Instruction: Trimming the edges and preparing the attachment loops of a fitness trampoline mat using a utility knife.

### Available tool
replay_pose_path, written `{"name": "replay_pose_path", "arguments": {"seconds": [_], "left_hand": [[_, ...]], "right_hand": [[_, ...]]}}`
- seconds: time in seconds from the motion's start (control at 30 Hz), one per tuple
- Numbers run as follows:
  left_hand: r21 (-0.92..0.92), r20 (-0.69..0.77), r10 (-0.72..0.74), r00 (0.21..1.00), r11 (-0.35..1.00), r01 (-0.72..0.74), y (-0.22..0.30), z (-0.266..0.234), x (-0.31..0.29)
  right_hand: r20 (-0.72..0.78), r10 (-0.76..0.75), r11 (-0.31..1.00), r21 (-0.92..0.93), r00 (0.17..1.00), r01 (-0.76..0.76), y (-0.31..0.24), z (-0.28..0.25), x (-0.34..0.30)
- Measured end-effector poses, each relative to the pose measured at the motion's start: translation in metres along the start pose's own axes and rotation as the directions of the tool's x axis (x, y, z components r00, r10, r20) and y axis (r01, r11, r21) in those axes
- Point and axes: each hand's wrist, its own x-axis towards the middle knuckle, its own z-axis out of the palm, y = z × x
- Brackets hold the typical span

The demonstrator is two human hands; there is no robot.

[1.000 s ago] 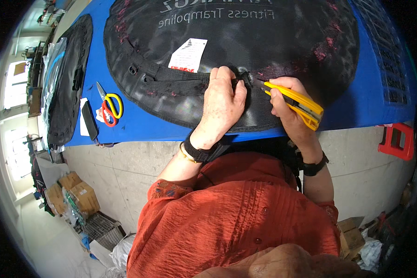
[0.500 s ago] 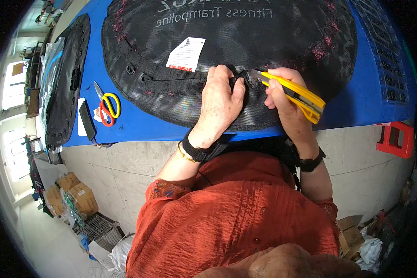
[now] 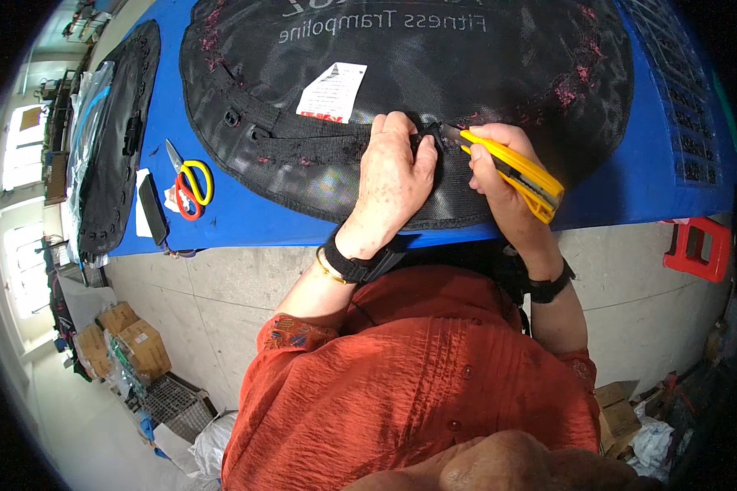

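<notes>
A round black mesh trampoline mat with reddish thread scraps lies on the blue table. Along its near side runs a black webbing strap. My left hand presses on the mat and pinches the strap between thumb and fingers. In my right hand is a yellow utility knife, its blade pointing left at the strap, close to my left thumb. Whether the blade touches the webbing I cannot tell. A white paper label sits on the mat beyond my left hand.
Scissors with red and yellow handles lie left of the mat, beside a dark flat strip. Another black mesh piece is at the table's left end. A red stool stands at right; cardboard boxes are on the floor.
The knife's handle has tilted slightly and shifted a little left and toward me. My left hand keeps its grip on the strap, almost unmoved.
</notes>
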Motion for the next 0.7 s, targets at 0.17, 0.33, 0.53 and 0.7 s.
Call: {"name": "replay_pose_path", "arguments": {"seconds": [0.17, 0.33, 0.53, 0.7], "left_hand": [[-0.01, 0.014, -0.049, 0.999, 0.999, 0.049, 0.002, -0.001, 0.0], [-0.006, -0.014, -0.004, 1.0, 1.0, 0.004, -0.002, 0.0, 0.0], [-0.025, -0.03, -0.004, 1.0, 1.0, 0.003, -0.001, 0.0, 0.001], [-0.008, -0.036, -0.007, 0.999, 1.0, 0.007, -0.003, 0.002, 0.001]], "right_hand": [[0.04, -0.051, 0.994, -0.095, 0.998, 0.055, -0.006, -0.006, -0.003], [0.077, -0.01, 0.995, -0.102, 0.997, 0.017, -0.012, -0.01, -0.006], [0.022, 0.052, 0.999, -0.017, 0.998, -0.052, -0.013, -0.007, -0.003], [-0.001, 0.079, 0.982, 0.17, 0.997, -0.077, -0.007, 0.002, 0.003]]}}
